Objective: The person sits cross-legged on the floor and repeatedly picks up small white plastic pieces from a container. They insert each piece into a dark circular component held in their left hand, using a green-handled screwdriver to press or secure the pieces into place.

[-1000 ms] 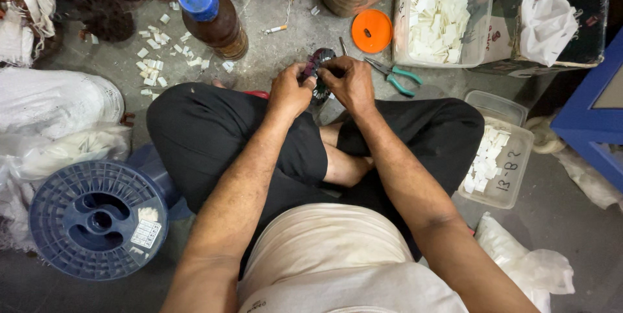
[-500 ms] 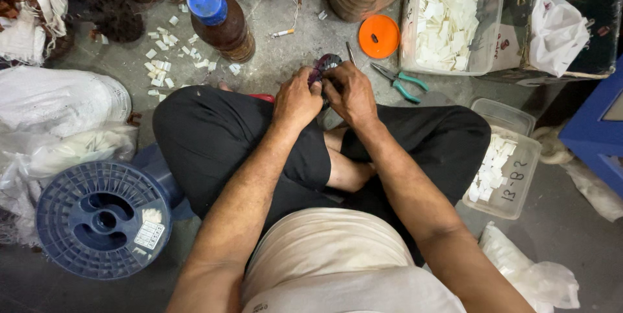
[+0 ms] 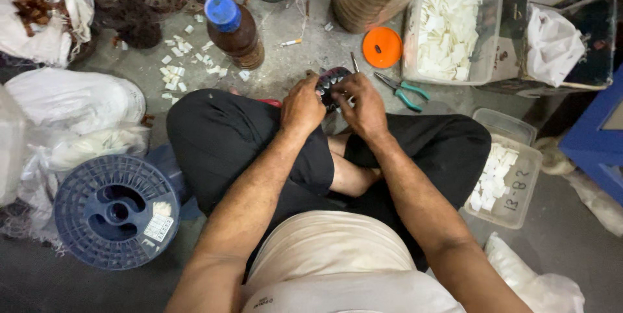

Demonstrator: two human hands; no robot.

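Both hands are closed on one small dark round part (image 3: 332, 86), which is held just above the crossed legs, slightly above the middle of the frame. The left hand (image 3: 302, 104) is clenched around the part's left edge, and the right hand (image 3: 363, 106) is pinched on its right side; what the fingertips press cannot be told. Just right of the part, green-handled pliers (image 3: 403, 89) are seen lying on the grey floor (image 3: 305, 47), and a thin metal tool (image 3: 354, 62) lies just above the hands. An orange round lid (image 3: 382, 47) rests on the floor above the pliers, beside a clear bin (image 3: 488, 40) filled with white paper pieces. Further right, a dark box (image 3: 600, 34) holding a crumpled white cloth (image 3: 551, 47) is placed at the upper right of the frame. A smaller clear tub (image 3: 519, 202) with white pieces is set at the right, close by the knee. Toward the upper left, a brown bottle (image 3: 237, 34) with a blue cap stands upright, and scattered white scraps (image 3: 178, 69) are spread on the floor to its left. A blue plastic spool (image 3: 117, 212) lies flat at the lower left, with white sacks (image 3: 71, 108) piled above it.
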